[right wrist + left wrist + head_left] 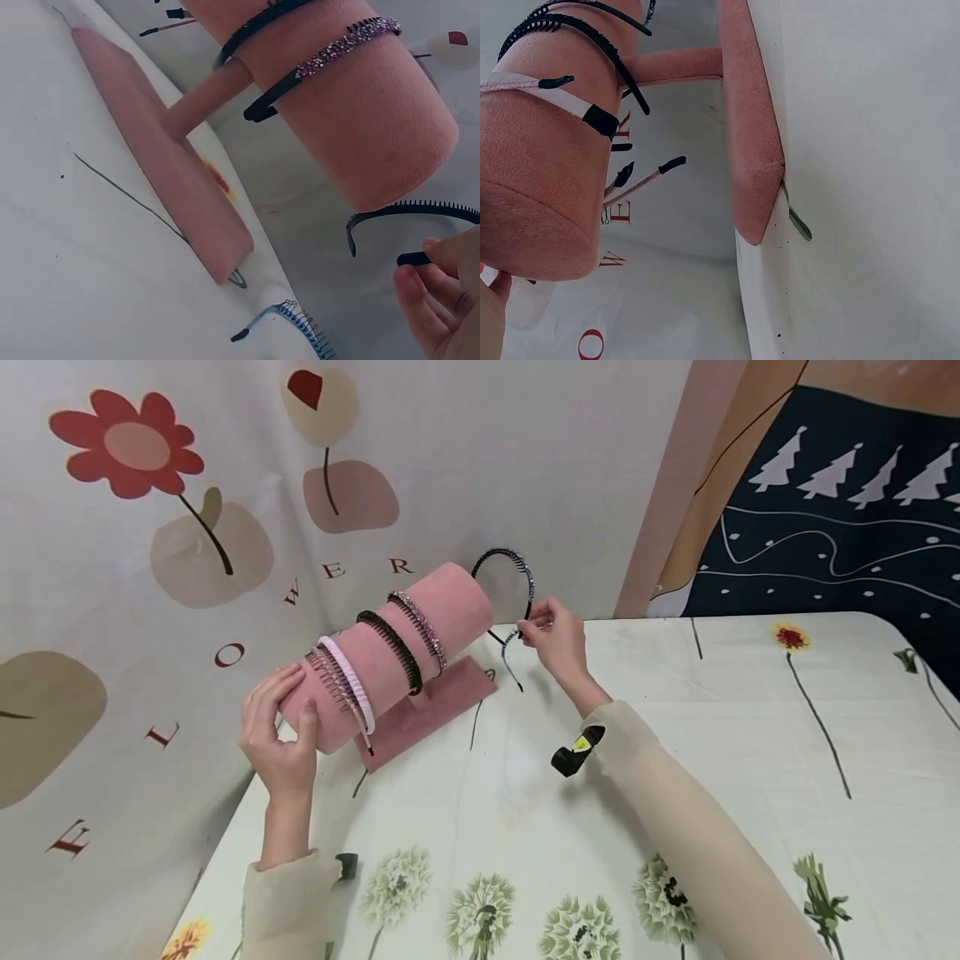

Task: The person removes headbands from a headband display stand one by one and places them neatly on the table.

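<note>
A pink padded headband stand point(453, 602) has a thick roll on a stem above a flat base point(427, 714). My left hand point(281, 735) grips the roll's left end, thumb in front and fingers over the end. Around the roll sit a pale lilac headband point(348, 681), a toothed pinkish headband point(326, 681) beside it, a black headband point(393, 647) and a glittery headband point(422, 627). Just off the roll's right end, my right hand point(558, 639) pinches one tip of a black toothed headband with sparkles point(531, 578). Below that hand is a blue toothed headband point(300, 322).
A white flower-printed cloth point(750, 735) covers the table. Behind it hangs a pale curtain point(525, 460) with printed flowers and letters. A dark cloth with white trees point(840, 543) hangs at the right. Black straps with small devices point(573, 760) sit at the wrists.
</note>
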`<state>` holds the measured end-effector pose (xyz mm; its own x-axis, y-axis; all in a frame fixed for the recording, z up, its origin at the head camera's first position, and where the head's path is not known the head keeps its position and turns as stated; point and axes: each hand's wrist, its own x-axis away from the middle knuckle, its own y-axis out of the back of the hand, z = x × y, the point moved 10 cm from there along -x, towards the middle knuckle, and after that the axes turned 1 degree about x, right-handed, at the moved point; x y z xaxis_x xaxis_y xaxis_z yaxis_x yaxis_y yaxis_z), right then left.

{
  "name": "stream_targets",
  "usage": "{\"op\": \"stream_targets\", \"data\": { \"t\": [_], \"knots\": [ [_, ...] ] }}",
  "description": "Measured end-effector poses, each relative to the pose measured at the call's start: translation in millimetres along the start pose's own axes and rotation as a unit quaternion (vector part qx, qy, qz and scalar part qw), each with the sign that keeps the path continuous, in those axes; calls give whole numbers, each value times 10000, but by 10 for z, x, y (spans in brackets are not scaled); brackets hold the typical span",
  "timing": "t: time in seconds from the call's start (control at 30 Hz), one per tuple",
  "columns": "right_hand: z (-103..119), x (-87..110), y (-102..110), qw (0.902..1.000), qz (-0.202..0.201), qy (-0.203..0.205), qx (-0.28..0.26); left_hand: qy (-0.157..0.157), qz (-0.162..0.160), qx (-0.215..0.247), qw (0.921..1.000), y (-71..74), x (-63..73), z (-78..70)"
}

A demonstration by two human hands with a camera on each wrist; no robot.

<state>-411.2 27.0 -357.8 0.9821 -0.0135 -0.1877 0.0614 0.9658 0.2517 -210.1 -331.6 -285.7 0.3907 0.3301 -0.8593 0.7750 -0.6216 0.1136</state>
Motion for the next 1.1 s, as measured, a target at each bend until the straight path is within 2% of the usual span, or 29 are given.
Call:
{"op": "stream_targets", "data": {
  "t": [0.4, 0.83, 1.1],
  "knots": [
    [-144, 61, 355, 9993, -134, -257, -256, -76, -45, 134, 9999, -24, 25, -33],
    [-287, 46, 794, 9980, -162, -549, -262, -16, -87, 113, 9999, 13, 20, -21],
    [-487, 152, 1049, 9939, -67, -1104, -6, 13, -60, 106, 9999, 19, 40, -22]
  ]
}}
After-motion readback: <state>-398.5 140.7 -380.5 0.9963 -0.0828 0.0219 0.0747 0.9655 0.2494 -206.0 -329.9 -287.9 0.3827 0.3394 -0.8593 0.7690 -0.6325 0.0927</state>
